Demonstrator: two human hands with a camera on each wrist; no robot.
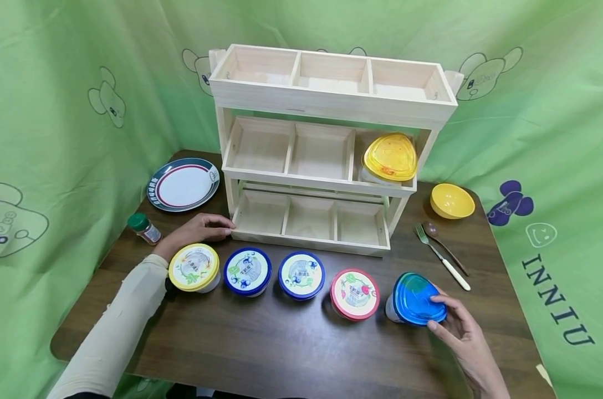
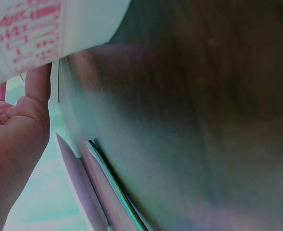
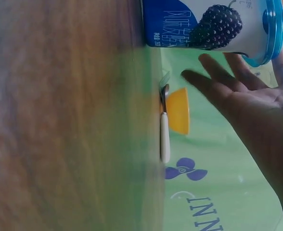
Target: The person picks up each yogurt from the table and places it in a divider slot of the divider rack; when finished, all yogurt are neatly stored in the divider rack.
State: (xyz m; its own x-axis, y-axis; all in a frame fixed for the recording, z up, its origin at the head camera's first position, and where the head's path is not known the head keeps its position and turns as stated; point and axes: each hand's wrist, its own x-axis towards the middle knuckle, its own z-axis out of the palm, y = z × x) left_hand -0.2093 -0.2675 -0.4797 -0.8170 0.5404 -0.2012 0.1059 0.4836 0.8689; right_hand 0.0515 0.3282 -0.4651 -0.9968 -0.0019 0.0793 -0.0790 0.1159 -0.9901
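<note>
Blue-lidded, the tub [image 1: 415, 299] stands at the right end of a row of five tubs on the brown surface [image 1: 281, 343], in front of the wooden rack [image 1: 326, 149]. The right hand [image 1: 461, 327] touches the lid's near edge with straight, relaxed fingers, not gripping. The left hand [image 1: 199, 228] rests loosely by the rack's lower left corner, just behind the yellow-lidded tub [image 1: 194, 267], holding nothing. A fork [image 1: 441, 257] and spoon [image 1: 443, 244] lie right of the rack.
</note>
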